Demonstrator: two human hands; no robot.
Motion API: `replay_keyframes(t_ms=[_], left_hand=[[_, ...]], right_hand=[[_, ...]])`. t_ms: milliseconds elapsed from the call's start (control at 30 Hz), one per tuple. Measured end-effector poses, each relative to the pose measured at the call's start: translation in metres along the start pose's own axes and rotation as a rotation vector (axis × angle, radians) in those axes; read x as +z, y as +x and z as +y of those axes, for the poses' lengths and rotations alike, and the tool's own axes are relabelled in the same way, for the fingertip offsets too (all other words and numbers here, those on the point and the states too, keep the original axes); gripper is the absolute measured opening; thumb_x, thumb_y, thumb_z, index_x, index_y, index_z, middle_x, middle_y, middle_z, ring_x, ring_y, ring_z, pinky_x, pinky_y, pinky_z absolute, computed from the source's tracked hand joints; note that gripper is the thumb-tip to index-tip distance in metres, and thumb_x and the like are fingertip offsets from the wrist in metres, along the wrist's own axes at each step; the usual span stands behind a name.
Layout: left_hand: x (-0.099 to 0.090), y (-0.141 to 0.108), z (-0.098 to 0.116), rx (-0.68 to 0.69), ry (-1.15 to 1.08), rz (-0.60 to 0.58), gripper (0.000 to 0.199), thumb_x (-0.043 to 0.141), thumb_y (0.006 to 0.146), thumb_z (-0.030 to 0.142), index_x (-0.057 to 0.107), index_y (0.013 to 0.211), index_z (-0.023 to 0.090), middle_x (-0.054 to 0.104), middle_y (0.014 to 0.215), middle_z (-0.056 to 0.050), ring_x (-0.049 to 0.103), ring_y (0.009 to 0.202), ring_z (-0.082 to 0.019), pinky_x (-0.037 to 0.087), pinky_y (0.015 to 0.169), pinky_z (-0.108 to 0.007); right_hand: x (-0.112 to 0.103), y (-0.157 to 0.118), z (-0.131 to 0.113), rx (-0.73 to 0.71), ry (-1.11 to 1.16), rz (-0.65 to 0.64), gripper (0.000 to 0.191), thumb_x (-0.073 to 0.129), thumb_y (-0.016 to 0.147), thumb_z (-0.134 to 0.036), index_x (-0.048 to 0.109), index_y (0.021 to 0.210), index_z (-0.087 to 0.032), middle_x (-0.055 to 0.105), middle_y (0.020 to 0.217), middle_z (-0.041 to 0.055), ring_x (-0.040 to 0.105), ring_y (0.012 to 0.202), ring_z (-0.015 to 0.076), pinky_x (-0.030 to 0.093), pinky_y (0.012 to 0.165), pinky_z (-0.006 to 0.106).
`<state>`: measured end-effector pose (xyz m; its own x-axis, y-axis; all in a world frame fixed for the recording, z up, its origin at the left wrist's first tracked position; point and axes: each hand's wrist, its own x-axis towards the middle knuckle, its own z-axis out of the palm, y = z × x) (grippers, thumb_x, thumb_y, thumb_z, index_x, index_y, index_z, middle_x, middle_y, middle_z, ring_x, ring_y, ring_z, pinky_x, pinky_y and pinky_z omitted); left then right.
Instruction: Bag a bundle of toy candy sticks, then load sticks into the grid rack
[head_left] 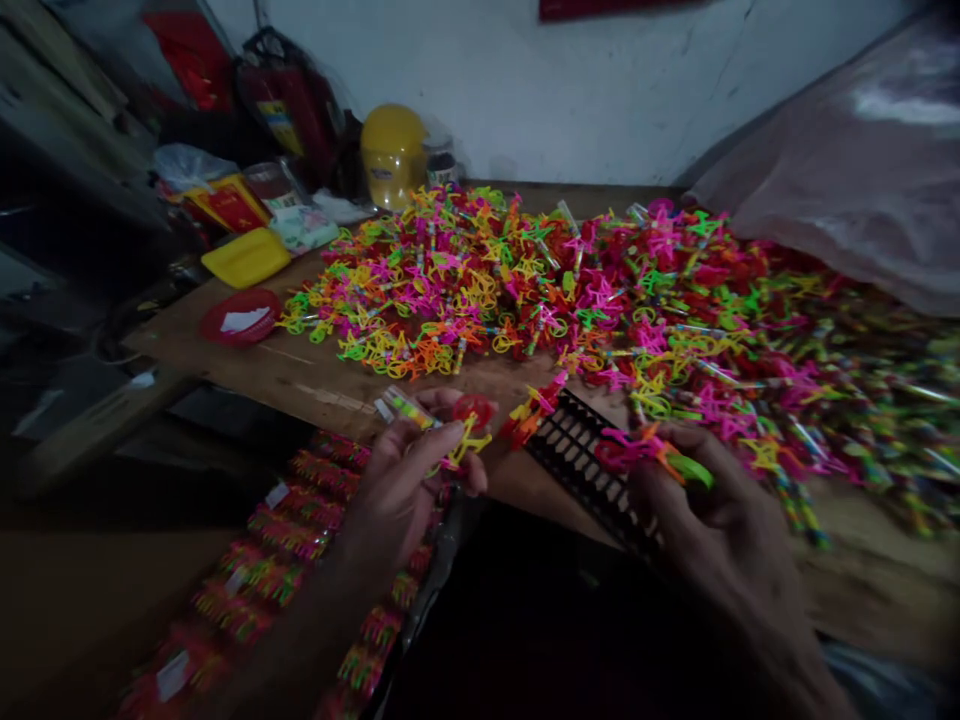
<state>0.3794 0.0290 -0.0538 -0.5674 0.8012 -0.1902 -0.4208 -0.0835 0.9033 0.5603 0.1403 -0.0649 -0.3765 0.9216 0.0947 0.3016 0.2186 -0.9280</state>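
My left hand (409,470) is closed on a small toy with a clear tube (406,408) and yellow and red plastic parts. In my right hand (697,490) are pink, orange and green plastic toys (645,450), pinched between thumb and fingers. A black slotted rack (577,465) lies at the table's front edge between the hands, its near end partly hidden by my right hand. At the rack's far left end sit orange, pink and yellow toys (531,412). Behind both hands spreads a large heap of similar bright toys (487,270).
Packed rows of colourful toys (262,570) lie below the table's left front. On the table (300,385) are a red dish (240,318), a yellow tray (246,257) and a yellow helmet-like object (393,155). A large plastic bag (847,170) is at the back right.
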Motion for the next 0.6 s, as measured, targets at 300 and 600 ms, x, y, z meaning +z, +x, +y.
replay_keyframes(t_ms=[300, 600], left_hand=[[0.021, -0.018, -0.046, -0.057, 0.53, -0.287, 0.034, 0.051, 0.09, 0.026, 0.053, 0.124, 0.028, 0.063, 0.109, -0.003, 0.061, 0.073, -0.01, 0.048, 0.075, -0.025], [0.052, -0.001, -0.079, -0.035, 0.605, -0.238, 0.023, 0.057, 0.085, 0.04, 0.065, 0.094, 0.02, 0.067, 0.089, 0.0, 0.055, 0.051, -0.005, 0.046, 0.046, -0.016]], right_hand=[[-0.011, -0.003, 0.039, 0.472, 0.608, -0.28, 0.061, 0.072, 0.073, -0.038, 0.043, 0.124, -0.021, 0.065, 0.075, 0.0007, 0.058, 0.063, 0.0124, 0.045, 0.057, 0.021], [-0.015, -0.007, 0.044, 0.392, 0.383, -0.343, 0.063, 0.071, 0.072, -0.045, 0.044, 0.121, -0.017, 0.065, 0.081, 0.0047, 0.06, 0.062, 0.0144, 0.046, 0.051, 0.023]])
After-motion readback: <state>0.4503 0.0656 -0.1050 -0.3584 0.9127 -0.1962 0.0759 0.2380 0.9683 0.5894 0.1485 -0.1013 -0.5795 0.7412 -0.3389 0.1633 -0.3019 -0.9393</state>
